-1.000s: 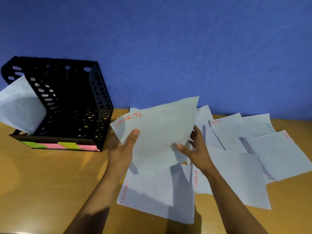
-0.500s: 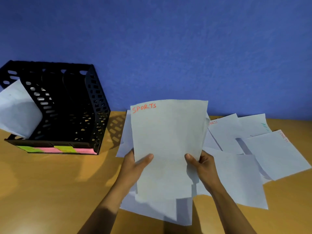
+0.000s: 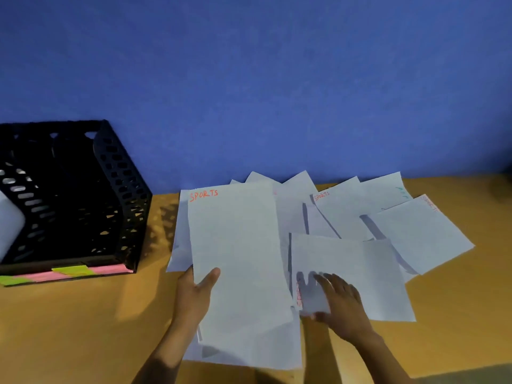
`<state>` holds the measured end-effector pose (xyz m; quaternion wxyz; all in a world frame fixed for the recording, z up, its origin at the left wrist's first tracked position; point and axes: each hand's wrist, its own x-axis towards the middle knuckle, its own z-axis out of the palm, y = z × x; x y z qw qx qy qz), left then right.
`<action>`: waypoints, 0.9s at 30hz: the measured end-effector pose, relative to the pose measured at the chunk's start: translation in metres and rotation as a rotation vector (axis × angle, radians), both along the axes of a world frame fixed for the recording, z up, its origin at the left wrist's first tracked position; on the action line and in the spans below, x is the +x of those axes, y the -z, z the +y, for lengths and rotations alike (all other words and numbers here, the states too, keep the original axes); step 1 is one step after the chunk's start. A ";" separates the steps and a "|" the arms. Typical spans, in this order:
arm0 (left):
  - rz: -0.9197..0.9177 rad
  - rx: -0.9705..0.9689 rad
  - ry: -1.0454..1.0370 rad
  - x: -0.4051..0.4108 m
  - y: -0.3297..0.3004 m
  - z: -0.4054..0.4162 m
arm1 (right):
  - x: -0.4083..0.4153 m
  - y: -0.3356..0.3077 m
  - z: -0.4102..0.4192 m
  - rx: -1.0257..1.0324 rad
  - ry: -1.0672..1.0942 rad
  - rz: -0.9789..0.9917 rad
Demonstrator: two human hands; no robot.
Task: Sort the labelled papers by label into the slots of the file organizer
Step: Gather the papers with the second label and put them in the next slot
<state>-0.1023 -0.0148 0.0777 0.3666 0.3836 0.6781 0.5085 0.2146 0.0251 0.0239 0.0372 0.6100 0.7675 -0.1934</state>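
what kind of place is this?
Likely a home or office desk: a wooden tabletop against a blue wall, a black file organizer, and loose labelled papers.

Matt white papers (image 3: 343,261), perforated black plastic organizer (image 3: 119,189), smooth wood-look table (image 3: 83,328).

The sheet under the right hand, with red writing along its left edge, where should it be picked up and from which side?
Take that sheet by its near left corner, where the right hand already rests. Come from the near side: that corner lies on top, exposed, by the red lettering, while its far edge sits over other papers, so a thumb could probably slide under it there.
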 end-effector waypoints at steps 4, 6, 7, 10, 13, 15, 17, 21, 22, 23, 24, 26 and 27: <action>-0.007 -0.031 -0.035 -0.003 0.003 -0.002 | 0.020 0.034 -0.012 -0.069 0.041 -0.165; 0.009 -0.035 -0.056 -0.004 0.003 -0.003 | 0.022 0.037 -0.010 -0.040 0.101 -0.121; 0.006 -0.037 -0.063 -0.005 0.004 -0.003 | 0.022 0.037 -0.008 -0.016 0.118 -0.107; 0.000 -0.084 -0.076 -0.007 0.009 -0.005 | 0.019 0.036 -0.003 0.084 0.150 -0.040; 0.045 -0.099 -0.079 -0.008 0.012 -0.007 | 0.014 0.028 -0.001 0.161 0.177 0.005; 0.074 -0.102 -0.069 -0.007 0.013 -0.009 | 0.012 0.021 0.001 0.165 0.200 0.009; 0.085 -0.098 -0.054 -0.005 0.014 -0.012 | 0.011 0.017 0.004 0.136 0.200 -0.004; 0.089 -0.089 -0.023 0.005 0.013 -0.013 | 0.011 0.012 0.011 0.133 0.193 -0.021; 0.090 -0.090 -0.014 0.009 0.013 -0.014 | 0.010 0.010 0.013 0.144 0.199 -0.024; 0.094 -0.089 -0.005 0.012 0.013 -0.015 | 0.009 0.009 0.014 0.153 0.204 -0.035; 0.095 -0.089 0.001 0.015 0.014 -0.016 | 0.007 0.007 0.015 0.155 0.209 -0.047; 0.089 -0.096 0.006 0.018 0.016 -0.017 | 0.005 0.005 0.017 0.152 0.225 -0.037; 0.087 -0.102 0.008 0.019 0.017 -0.018 | 0.005 0.005 0.017 0.153 0.228 -0.003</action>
